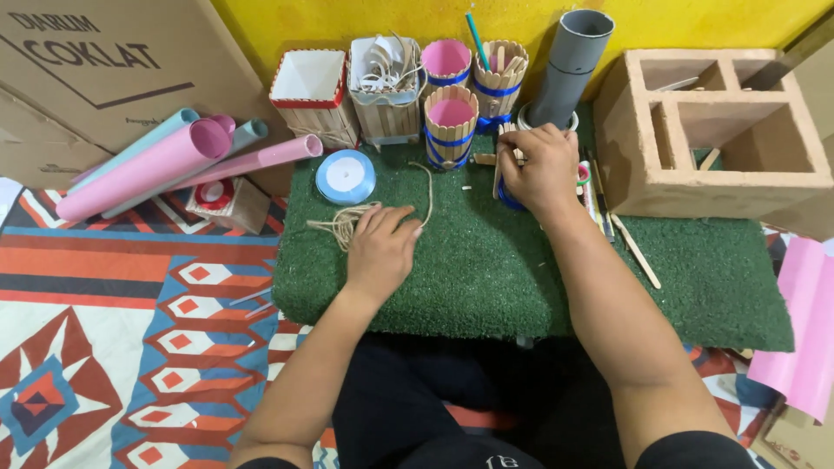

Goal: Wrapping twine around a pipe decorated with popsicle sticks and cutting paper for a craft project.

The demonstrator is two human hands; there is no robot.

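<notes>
Left hand (380,247): palm down, fingers loosely spread over a tangle of twine (346,223) at 9 o'clock on the green mat (486,269).
Right hand (541,167): fingers pinched around upright craft sticks (501,161) at 12 o'clock.
Blue ribbon spool (346,176): 11 o'clock of the left hand.
Stick-clad cups (451,122): 12 o'clock, mat's far edge.

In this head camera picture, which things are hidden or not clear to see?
- Head view: the right hand covers most of the blue-banded stick holder under it.
- Head view: the left hand hides part of the twine.
- Head view: the pink sheet is cut by the right edge.
</notes>
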